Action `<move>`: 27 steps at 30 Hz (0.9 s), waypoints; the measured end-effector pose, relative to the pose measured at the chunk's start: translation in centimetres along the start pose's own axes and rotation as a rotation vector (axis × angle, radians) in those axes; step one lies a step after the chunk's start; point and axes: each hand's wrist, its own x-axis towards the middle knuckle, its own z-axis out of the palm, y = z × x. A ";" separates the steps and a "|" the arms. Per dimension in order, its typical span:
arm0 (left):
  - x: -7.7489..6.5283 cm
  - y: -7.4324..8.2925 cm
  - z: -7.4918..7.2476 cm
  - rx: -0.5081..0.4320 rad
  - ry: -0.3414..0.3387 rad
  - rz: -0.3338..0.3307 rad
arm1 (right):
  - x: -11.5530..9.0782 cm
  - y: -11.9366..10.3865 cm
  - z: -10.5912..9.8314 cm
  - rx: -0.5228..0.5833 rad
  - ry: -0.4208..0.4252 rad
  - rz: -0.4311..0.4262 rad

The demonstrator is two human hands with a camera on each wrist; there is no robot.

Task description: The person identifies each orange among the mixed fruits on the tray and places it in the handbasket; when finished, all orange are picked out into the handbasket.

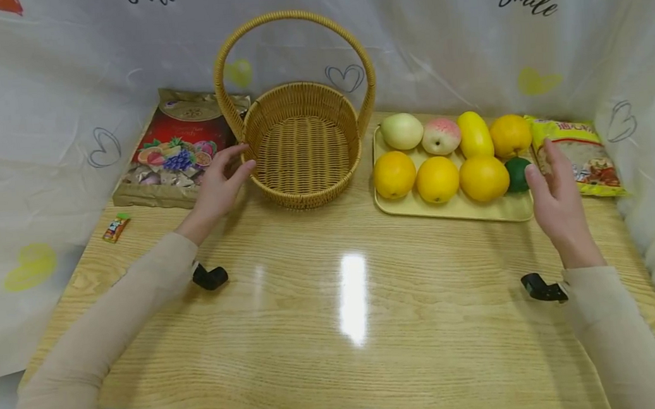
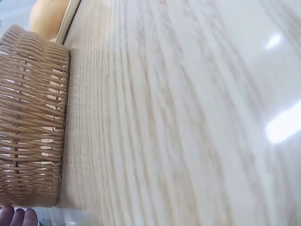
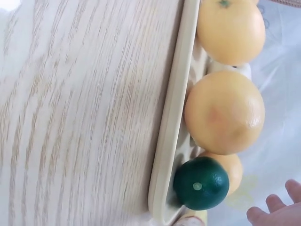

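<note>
A wicker basket with a tall arched handle stands at the back middle of the table. My left hand is at its left rim, thumb and fingers apart; in the left wrist view its fingertips show just below the basket's woven side. To the right lies a cream tray holding two rows of fruit: several oranges, a peach, a pale green fruit, a long yellow fruit and a dark green fruit. Beside the tray's right end, my right hand holds nothing, its fingers extended.
Behind my left hand lies a large red and brown candy bag. A small wrapped candy is at the table's left edge. A yellow food packet sits right of the tray. A printed white curtain hangs behind the table.
</note>
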 end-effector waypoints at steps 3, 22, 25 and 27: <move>0.1 -0.4 0.2 -0.045 0.006 -0.035 | 0.0 -0.1 0.0 0.043 0.002 0.103; 0.1 -1.6 1.3 -0.330 0.067 -0.027 | 2.3 0.2 1.9 -0.036 -0.176 0.218; 0.0 -1.8 1.2 -0.345 0.061 -0.036 | 2.6 0.2 2.1 -0.065 -0.210 0.172; 0.0 -1.9 1.2 -0.361 0.053 -0.042 | 2.7 0.3 2.2 -0.078 -0.220 0.128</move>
